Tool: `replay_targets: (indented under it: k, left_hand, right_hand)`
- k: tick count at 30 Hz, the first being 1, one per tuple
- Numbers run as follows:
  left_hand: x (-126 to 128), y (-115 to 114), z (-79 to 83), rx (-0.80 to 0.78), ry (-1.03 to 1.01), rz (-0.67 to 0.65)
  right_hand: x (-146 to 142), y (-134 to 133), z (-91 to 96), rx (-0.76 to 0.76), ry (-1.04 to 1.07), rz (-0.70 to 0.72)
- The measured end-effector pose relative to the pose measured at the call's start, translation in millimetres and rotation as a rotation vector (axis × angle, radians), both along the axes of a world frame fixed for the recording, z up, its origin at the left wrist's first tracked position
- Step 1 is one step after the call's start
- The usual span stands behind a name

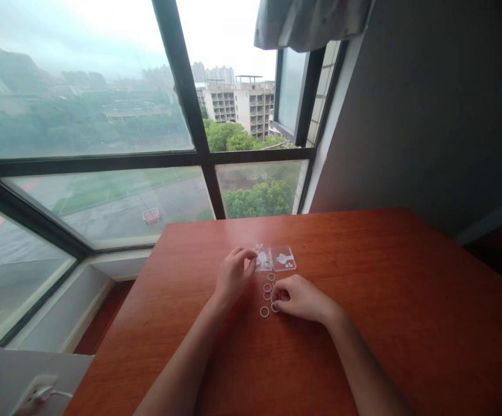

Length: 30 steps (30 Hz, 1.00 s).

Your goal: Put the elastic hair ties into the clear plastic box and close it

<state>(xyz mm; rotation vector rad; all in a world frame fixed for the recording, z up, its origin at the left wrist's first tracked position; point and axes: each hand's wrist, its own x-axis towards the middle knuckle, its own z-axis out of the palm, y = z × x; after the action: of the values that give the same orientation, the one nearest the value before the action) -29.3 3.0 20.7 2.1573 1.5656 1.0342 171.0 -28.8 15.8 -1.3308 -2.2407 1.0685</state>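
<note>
A small clear plastic box (265,264) lies with its lid (284,259) folded open to the right, and several rings are inside it. My left hand (235,273) is at the box's left side, thumb and fingers curled over that edge; the exact contact is partly hidden. Just in front of the box, several thin pale rings lie loosely on the wood, among them one at the top (271,277) and one nearest me (264,312). My right hand (298,296) has its fingertips pinched at a ring (275,307), partly covering it and its neighbours.
The reddish-brown wooden table (390,323) stretches to both sides of my arms. Its far edge meets large dark-framed windows (201,156). A grey wall (420,133) rises at the right, and a socket with a white plug (43,394) is at the lower left.
</note>
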Motion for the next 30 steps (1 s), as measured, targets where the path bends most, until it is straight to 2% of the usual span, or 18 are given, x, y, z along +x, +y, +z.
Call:
replay_targets:
  k: [3, 7, 11, 17, 22, 26, 30]
  left_hand:
    - [0, 0, -0.9, 0.003, -0.004, -0.004]
    - [2, -2, 0.4, -0.001, -0.016, -0.026]
    - [9, -7, 5.8, -0.030, -0.038, -0.119]
    - [19, -11, 4.9, -0.084, -0.048, -0.227]
    - [22, -11, 1.9, -0.085, -0.079, -0.248]
    - [21, -10, 3.0, -0.061, -0.064, -0.192]
    - [17, -8, 1.5, -0.033, 0.004, -0.046]
  right_hand:
    - [-1, 3, 2.9, 0.077, 0.054, -0.089]
    - [0, 10, 7.4, 0.219, 0.131, -0.308]
    - [2, 14, 8.1, 0.293, 0.159, -0.440]
    - [-1, 13, 8.7, 0.310, 0.176, -0.440]
    - [-3, 11, 9.9, 0.317, 0.184, -0.419]
    - [-2, 12, 9.2, 0.312, 0.162, -0.427]
    - [1, 14, 5.1, 0.270, 0.081, -0.441]
